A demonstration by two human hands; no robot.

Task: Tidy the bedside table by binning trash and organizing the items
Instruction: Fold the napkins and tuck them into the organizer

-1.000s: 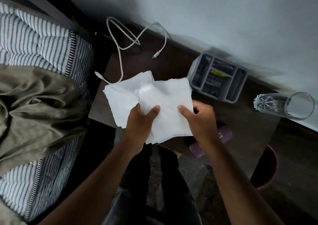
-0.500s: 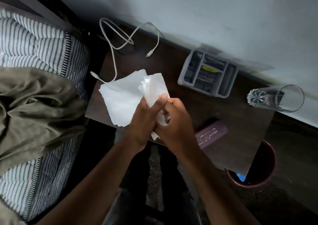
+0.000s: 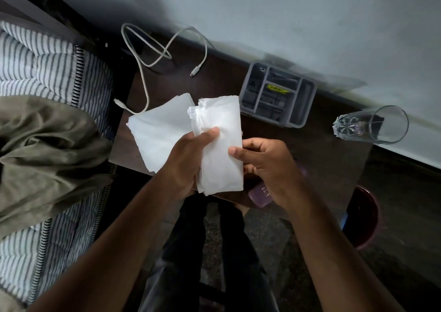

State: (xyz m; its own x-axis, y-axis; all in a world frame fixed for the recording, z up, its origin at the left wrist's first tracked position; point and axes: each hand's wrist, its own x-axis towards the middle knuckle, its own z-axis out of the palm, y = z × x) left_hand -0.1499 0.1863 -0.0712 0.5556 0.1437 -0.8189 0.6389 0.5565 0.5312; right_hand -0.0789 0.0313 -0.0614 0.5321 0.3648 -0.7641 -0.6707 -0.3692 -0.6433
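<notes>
Your left hand (image 3: 191, 154) pinches the folded white paper tissues (image 3: 219, 144) over the dark wooden table (image 3: 322, 149)'s near edge; your right hand (image 3: 267, 166) grips their right side. Thin sheets could slip or tear. The clear glass tumbler (image 3: 372, 125) lies tipped far right, the maroon bin (image 3: 367, 216) below it.
</notes>
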